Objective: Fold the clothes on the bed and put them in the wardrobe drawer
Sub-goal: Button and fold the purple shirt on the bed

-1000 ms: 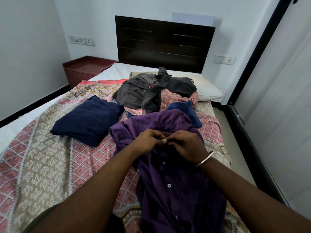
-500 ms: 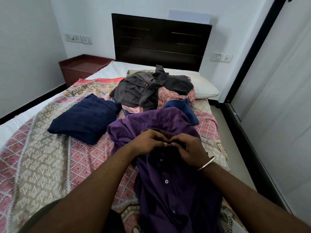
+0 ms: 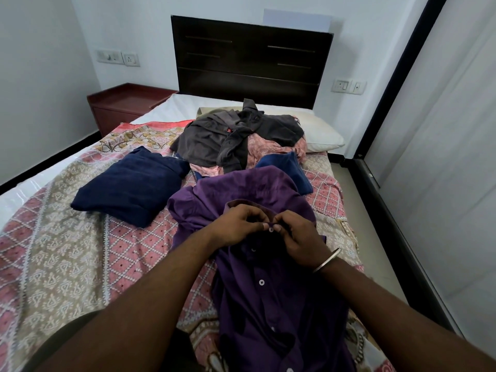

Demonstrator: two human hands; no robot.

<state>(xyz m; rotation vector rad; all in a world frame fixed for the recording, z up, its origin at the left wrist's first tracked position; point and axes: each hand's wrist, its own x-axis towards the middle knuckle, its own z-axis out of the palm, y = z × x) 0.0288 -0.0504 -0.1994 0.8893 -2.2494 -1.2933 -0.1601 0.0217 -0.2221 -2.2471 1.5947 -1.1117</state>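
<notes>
Since a moment ago a white button has come into view between my fingertips, where before they hid it; both hands stay at the collar. My left hand [image 3: 236, 226] pinches the placket edge of the purple shirt [image 3: 268, 291], fingers curled, thumb and forefinger closed on the cloth. My right hand [image 3: 298, 237] meets it from the other side, fingertips pinching the same strip just beside the button [image 3: 270, 230]; a metal bangle [image 3: 326, 260] sits on that wrist. The shirt lies front-up on the patterned bedspread [image 3: 67, 251], collar away from me, its lower part between my forearms. Left of it, apart, a folded navy garment [image 3: 128, 183]. Beyond the collar, a loose heap: grey shirt [image 3: 214, 135] on top of pink printed cloth [image 3: 265, 149], and a blue piece [image 3: 287, 170] whose near edge goes under the purple shoulder. A pillow [image 3: 322, 132] lies behind the heap, against the dark headboard [image 3: 249, 57]. Red-brown bedside table [image 3: 126, 100] at far left; pale sliding panels [image 3: 442, 157] along the right.
</notes>
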